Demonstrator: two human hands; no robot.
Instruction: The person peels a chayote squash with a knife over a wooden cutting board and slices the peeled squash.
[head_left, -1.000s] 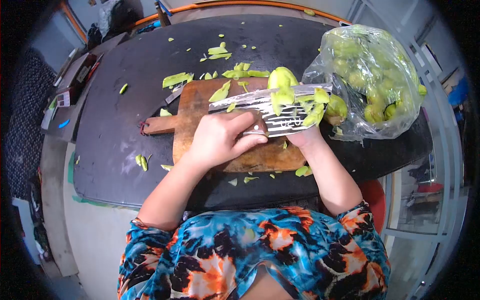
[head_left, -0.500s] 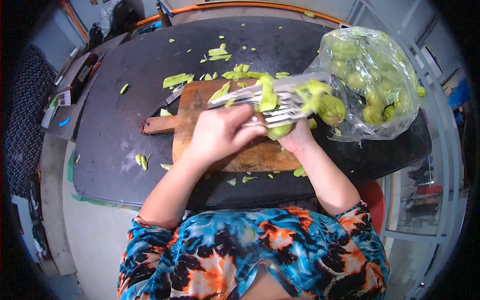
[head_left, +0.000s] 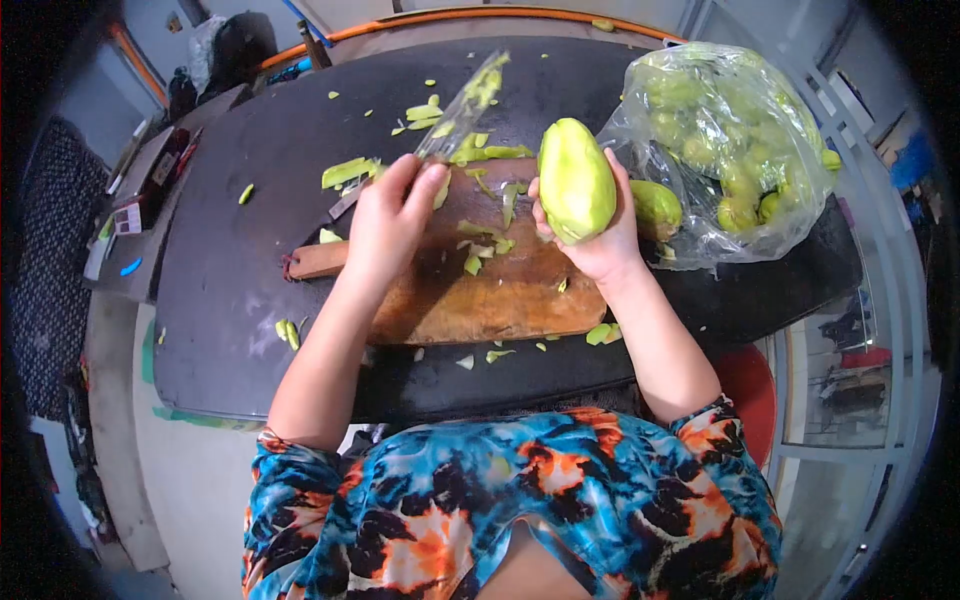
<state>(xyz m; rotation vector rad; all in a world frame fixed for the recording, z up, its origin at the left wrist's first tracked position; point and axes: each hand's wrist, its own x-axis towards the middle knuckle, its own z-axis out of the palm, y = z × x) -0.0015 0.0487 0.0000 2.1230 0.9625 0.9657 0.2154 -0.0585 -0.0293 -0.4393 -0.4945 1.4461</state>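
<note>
My left hand (head_left: pixel 393 212) is closed around the handle of a knife (head_left: pixel 465 112), its blade tilted up and away, with bits of green peel stuck to it. The handle is mostly hidden in my fist. My right hand (head_left: pixel 606 235) cups a peeled, pale green chayote (head_left: pixel 577 182) from below and the right side, over the wooden cutting board (head_left: pixel 490 305). Knife and chayote are apart. Peel scraps (head_left: pixel 478 250) lie on the board. Beside my right hand, an unpeeled chayote (head_left: pixel 656 208) sits at the mouth of the plastic bag.
A clear plastic bag (head_left: pixel 730 120) of several chayotes stands at the right of the dark table (head_left: pixel 230 310). Strips of peel (head_left: pixel 350 172) are scattered around the board. Another metal blade (head_left: pixel 345 203) lies at the board's left edge. A red stool (head_left: pixel 745 385) is at the lower right.
The knife was blurred across the chayote; now it has swung up and left, away from it. My right hand has raised the chayote, and loose peel now lies on the board.
</note>
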